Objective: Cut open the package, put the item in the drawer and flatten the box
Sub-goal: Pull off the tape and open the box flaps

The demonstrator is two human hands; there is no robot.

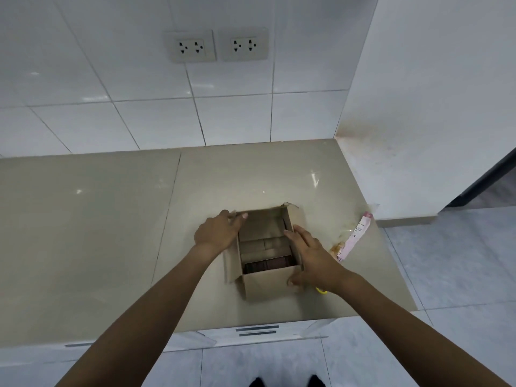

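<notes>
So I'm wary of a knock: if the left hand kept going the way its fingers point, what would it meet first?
The left hand points right and away across the open cardboard box; it would likely meet the box's far right flap first, though depth is unclear.

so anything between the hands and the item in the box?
Nothing visible. The box is open, flaps held apart by the left hand and right hand; the dark item lies uncovered at the bottom.
</notes>
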